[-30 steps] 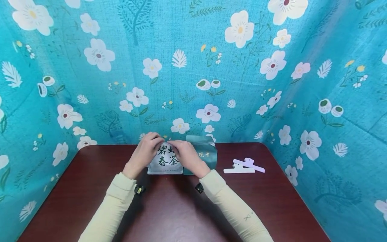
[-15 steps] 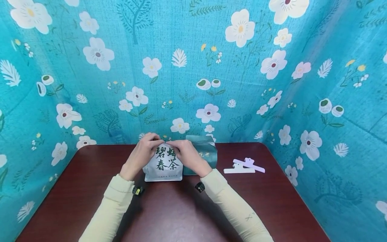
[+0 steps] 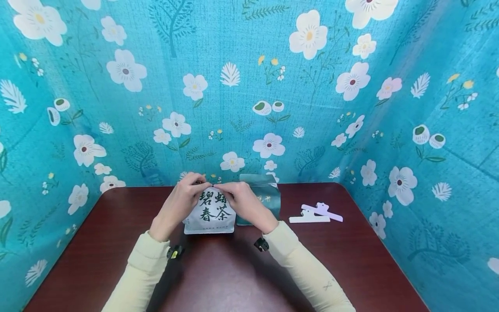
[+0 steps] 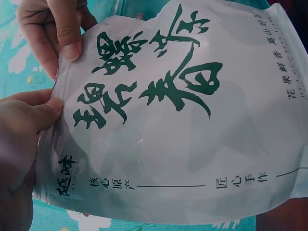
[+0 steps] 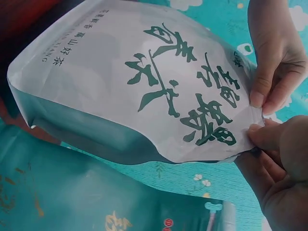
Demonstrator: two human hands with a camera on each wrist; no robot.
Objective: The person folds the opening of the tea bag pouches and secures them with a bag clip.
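A white tea bag (image 3: pixel 210 222) with large green characters stands near the table's back edge. At its top edge my left hand (image 3: pixel 181 197) pinches the bag between thumb and fingers. My right hand (image 3: pixel 245 201) pinches the same edge, its fingertips right beside the left ones. In the left wrist view, the tea bag's printed front (image 4: pixel 149 139) spreads out from the thumbs and its mouth is pressed flat under them. The right wrist view shows its green side gusset (image 5: pixel 96 134), with both thumbs on the top edge.
Right behind the white bag stands a dark green bag (image 3: pixel 269 197) with gold characters. Farther right, a white sealing clip (image 3: pixel 309 219) lies against a purple sealing clip (image 3: pixel 325 211) on the dark red table (image 3: pixel 218 273). Flowered blue cloth (image 3: pixel 241 117) hangs behind.
The white bag's base has come toward me and slightly left. My fingertips have drawn closer together at its top edge. The green bag and clips stay put.
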